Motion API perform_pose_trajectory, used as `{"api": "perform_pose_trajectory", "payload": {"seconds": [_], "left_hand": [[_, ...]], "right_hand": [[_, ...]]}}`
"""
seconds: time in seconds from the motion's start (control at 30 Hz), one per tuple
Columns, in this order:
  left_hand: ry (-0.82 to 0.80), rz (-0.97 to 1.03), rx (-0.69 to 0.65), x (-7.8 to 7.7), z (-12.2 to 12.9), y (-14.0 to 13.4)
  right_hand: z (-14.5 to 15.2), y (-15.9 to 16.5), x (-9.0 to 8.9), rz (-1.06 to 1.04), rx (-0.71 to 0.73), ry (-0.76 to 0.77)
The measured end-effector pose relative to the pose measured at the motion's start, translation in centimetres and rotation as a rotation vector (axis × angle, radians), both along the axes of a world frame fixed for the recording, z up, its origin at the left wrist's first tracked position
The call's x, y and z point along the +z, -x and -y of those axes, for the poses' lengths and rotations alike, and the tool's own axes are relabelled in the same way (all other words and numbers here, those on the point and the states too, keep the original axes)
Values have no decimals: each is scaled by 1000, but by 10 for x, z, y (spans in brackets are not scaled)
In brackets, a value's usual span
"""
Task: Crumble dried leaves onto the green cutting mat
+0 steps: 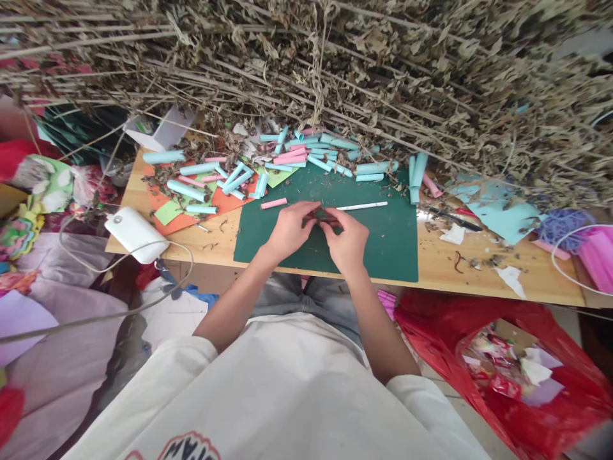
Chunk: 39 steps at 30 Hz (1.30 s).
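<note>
My left hand (292, 229) and my right hand (348, 239) meet over a dark green cutting mat (387, 249). Thumbs and fingertips are pinched together on both. Something small and dark brown shows between the fingertips; its kind is too small to tell. Just beyond my right hand lies a thin white stick (366, 206). A pink paper roll (274, 204) rests on the mat to the left of my left hand. Many light blue paper rolls (191, 190) and some pink ones (291, 156) lie along the far side of the mat and to its left.
Dried leafy stalks (306, 70) are heaped across the back. A white power bank (136, 234) with a cable sits at the table's left edge. To the right are a black pen (454, 219), blue paper (502, 207) and purple yarn (564, 230). A red trash bag (440, 326) stands below.
</note>
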<state>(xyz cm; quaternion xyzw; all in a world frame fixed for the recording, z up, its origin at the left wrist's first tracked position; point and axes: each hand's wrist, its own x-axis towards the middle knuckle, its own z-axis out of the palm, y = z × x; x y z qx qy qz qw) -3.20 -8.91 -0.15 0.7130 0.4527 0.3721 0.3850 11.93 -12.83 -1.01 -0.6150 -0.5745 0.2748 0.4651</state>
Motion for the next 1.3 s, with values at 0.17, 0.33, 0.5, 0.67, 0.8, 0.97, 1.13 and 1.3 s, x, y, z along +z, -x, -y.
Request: {"api": "perform_pose_trajectory", "payload": {"seconds": [0.17, 0.33, 0.5, 0.67, 0.8, 0.97, 1.13, 1.3], "left_hand": [[-125, -166, -32, -3, -2, 11], [-122, -202, 25, -8, -5, 16], [-137, -236, -15, -7, -8, 11], [-156, -306, -51, -6, -11, 5], [-147, -210, -33, -4, -7, 2], [-68, 27, 23, 1, 5, -2], [23, 71, 87, -1, 10, -5], [172, 193, 163, -9, 8, -3]], "right_hand": [[5, -10, 2, 40, 21, 23], [1, -17, 8, 124, 14, -18], [-10, -11, 8, 298, 114, 24], [-17, -4, 9, 491, 181, 51], [-14, -5, 11, 273, 83, -3], [-6, -4, 13, -88, 31, -17], [-6, -1, 7, -255, -55, 51], [-7, -3, 7, -279, -110, 25]]}}
